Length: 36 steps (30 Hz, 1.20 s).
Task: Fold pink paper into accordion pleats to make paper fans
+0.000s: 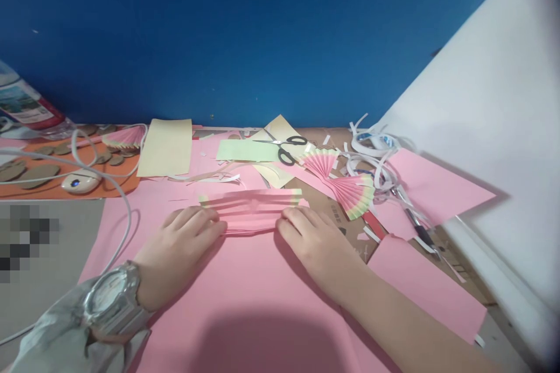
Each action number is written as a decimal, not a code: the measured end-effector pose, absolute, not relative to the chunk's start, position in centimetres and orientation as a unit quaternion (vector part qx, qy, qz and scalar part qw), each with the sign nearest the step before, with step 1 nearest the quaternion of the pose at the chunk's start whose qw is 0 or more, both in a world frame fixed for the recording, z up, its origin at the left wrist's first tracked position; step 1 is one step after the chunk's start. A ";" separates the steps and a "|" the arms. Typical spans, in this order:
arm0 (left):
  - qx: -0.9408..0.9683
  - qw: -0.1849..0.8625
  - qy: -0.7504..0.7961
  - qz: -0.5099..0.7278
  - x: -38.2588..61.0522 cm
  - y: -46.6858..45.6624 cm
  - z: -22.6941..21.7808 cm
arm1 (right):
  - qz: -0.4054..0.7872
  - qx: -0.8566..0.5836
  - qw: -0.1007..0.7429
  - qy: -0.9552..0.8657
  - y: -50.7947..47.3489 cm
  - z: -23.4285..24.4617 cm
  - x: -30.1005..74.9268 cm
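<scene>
A pink paper strip (252, 205) with pleats along its length and yellow-green ends lies across the pink sheet (254, 291). My left hand (186, 239) grips its left end, fingers curled over the folds. At the other end, my right hand (308, 236) holds the paper the same way. Both thumbs are close to the near folded edge. Behind the right hand rests a finished-looking pleated paper bow (339, 180) in pink with green and yellow edges. Black-handled scissors (286, 148) lie partly opened beyond the strip, on a pale green paper (245, 150).
A cream paper (165, 148) lies back left, near an orange sheet (109, 183) with brown discs and a white corded device (81, 182). A bottle (30, 105) leans far left. Pink papers (431, 288) and white strips (371, 157) clutter the right. A blue wall (262, 41) stands behind.
</scene>
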<state>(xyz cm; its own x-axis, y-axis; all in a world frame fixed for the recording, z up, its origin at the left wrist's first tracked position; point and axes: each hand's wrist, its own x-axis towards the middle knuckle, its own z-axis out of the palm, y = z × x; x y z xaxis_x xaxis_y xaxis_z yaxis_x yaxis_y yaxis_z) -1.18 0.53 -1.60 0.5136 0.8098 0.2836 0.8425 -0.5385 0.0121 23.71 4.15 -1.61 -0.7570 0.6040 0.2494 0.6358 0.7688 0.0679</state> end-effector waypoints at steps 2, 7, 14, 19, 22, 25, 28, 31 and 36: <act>-0.870 0.057 -0.475 -0.118 -0.5 0.4 -1.4 | -0.078 -0.319 0.086 -0.941 4.1 -1.3 23.4; -0.883 0.026 -0.468 -0.040 0.8 -0.5 -0.2 | -0.083 -0.293 0.053 -0.951 3.7 -1.1 23.0; -0.870 0.076 -0.485 -0.039 -0.2 -3.1 -0.5 | -0.114 -0.296 0.048 -0.947 3.3 -1.3 23.8; -0.848 0.056 -0.527 -0.017 -2.1 -3.9 -1.4 | -0.120 -0.294 0.068 -0.946 3.2 -1.5 24.7; -0.854 0.053 -0.517 -0.026 -2.7 -3.9 -1.6 | -0.124 -0.295 0.079 -0.944 3.3 -1.7 25.2; -0.850 0.063 -0.523 -0.010 -2.6 -3.9 -1.3 | -0.117 -0.277 0.086 -0.950 3.4 -1.8 25.5; -0.831 0.080 -0.551 -0.005 -1.3 -3.8 -0.6 | -0.109 -0.267 0.091 -0.953 3.6 -1.6 25.3; -0.824 0.087 -0.558 -0.030 0.9 -3.4 0.0 | -0.100 -0.270 0.097 -0.953 3.8 -1.5 25.1; -0.854 0.033 -0.518 -0.036 3.9 -1.7 0.0 | -0.092 -0.276 0.107 -0.951 4.3 -1.4 25.4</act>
<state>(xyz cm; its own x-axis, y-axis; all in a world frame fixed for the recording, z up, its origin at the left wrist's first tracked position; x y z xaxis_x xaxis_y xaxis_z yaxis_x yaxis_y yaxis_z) 3.85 -1.71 0.05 0.4605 0.8824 0.0963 0.8872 -0.4610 -0.0185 25.45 4.25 -1.39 -0.8250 0.5053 0.2532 0.5443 0.8309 0.1155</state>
